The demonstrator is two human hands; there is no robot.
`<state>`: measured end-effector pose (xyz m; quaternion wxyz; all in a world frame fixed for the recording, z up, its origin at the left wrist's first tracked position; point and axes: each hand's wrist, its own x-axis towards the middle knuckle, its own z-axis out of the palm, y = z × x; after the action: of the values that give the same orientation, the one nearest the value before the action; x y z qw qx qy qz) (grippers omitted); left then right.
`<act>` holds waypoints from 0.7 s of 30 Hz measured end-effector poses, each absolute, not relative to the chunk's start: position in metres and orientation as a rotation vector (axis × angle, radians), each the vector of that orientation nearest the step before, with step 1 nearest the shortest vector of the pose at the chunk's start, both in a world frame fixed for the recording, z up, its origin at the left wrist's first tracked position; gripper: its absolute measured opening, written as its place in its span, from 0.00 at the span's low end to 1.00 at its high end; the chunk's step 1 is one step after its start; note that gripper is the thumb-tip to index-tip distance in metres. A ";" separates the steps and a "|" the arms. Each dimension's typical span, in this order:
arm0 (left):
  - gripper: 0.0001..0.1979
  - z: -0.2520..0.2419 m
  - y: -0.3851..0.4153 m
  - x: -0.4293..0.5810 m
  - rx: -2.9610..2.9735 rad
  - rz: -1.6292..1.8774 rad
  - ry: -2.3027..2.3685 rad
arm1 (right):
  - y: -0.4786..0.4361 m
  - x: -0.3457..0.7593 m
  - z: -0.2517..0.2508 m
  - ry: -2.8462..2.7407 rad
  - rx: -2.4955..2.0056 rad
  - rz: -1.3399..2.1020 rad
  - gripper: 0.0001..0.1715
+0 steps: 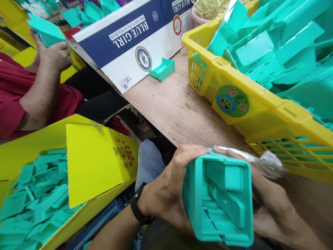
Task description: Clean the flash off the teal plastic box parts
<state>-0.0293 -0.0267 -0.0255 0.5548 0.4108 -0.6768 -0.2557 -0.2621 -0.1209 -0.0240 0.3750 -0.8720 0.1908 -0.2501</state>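
Holding: both hands were clamped on a teal plastic housing, which sat low in the view, over the person's lap at the near edge of the table.
Wooden table: it stretched away beyond the grip, up and to the right.
Yellow crate: it stood on the table above and right of the grip, heaped with teal moulded housings; a round green sticker faced the held piece.
Yellow carton: it sat left of the grip, its flap raised, filled with small flat teal parts.
Blue Girl beer box: it lay tilted at the far side of the table, well above the grip.
Co-worker: a person in a red sleeve sat far up-left of the grip, a hand holding another teal piece.
Teal plastic housing: its open side faced the camera, showing inner ribs and a slanted tab.
Left hand: fingers were wrapped over the housing's left wall and top edge, pressing on it; a black watch band was at the wrist.
Right hand: it was closed against the housing's right wall, partly hidden behind it.
Crumpled clear plastic wrap: it lay just above the right hand, against the crate.
Small teal tray: it lay alone on the table, well above the grip, beside the beer box.
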 end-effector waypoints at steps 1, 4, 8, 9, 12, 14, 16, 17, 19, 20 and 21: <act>0.53 -0.027 -0.027 -0.030 0.967 -0.618 -1.585 | -0.121 -0.261 -0.023 0.484 -2.253 -0.659 0.55; 0.55 -0.030 -0.026 -0.030 0.967 -0.647 -1.566 | -0.121 -0.259 -0.022 0.490 -2.296 -0.677 0.50; 0.57 -0.031 -0.027 -0.028 0.937 -0.554 -1.691 | -0.123 -0.261 -0.024 0.468 -2.324 -0.655 0.52; 0.58 -0.031 -0.028 -0.028 0.929 -0.543 -1.704 | -0.124 -0.262 -0.025 0.464 -2.337 -0.660 0.51; 0.59 -0.030 -0.029 -0.028 0.912 -0.563 -1.712 | -0.126 -0.264 -0.025 0.476 -2.359 -0.674 0.49; 0.59 -0.030 -0.030 -0.028 0.890 -0.567 -1.713 | -0.126 -0.265 -0.025 0.484 -2.364 -0.665 0.50; 0.59 -0.032 -0.030 -0.029 0.874 -0.571 -1.701 | -0.126 -0.265 -0.024 0.480 -2.357 -0.659 0.52; 0.59 -0.033 -0.030 -0.029 0.868 -0.571 -1.694 | -0.126 -0.265 -0.024 0.477 -2.352 -0.659 0.53; 0.58 -0.034 -0.029 -0.030 0.855 -0.568 -1.694 | -0.126 -0.265 -0.023 0.468 -2.347 -0.669 0.54; 0.58 -0.034 -0.029 -0.030 0.853 -0.567 -1.695 | -0.127 -0.265 -0.023 0.461 -2.348 -0.671 0.55; 0.59 -0.034 -0.029 -0.030 0.853 -0.566 -1.695 | -0.127 -0.265 -0.022 0.457 -2.351 -0.670 0.55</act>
<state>-0.0300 -0.0292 -0.0337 0.5487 0.3601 -0.7156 -0.2390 -0.2652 -0.1269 -0.0223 0.3216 -0.8951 0.1740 -0.2552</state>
